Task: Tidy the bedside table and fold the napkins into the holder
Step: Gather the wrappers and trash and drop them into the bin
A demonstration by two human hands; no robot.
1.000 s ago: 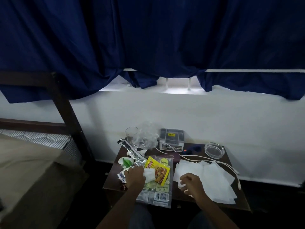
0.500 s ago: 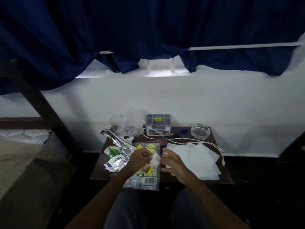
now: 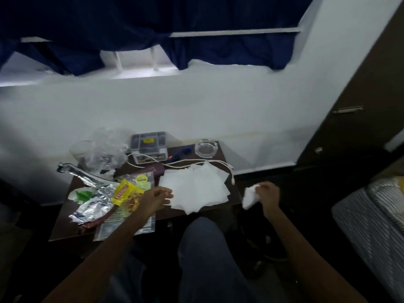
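Right-hand fingers (image 3: 261,187) pinch crumpled napkin (image 3: 249,197), hanging downward.

Looked forward and down from the wearer's head through a wide-angle lens, facing the white wall (image 3: 196,110) with the dark surface (image 3: 65,226) against it. Sat close enough to put the surface low and centre above the wearer's own legs (image 3: 203,248), yet took in the blue curtain (image 3: 131,18) overhead, a wardrobe door (image 3: 360,95) and a mattress (image 3: 371,215) at right. Stood as the only view.

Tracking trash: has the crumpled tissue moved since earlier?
Yes. From over the yellow packet, the crumpled tissue went right, past the table edge, in the right hand.
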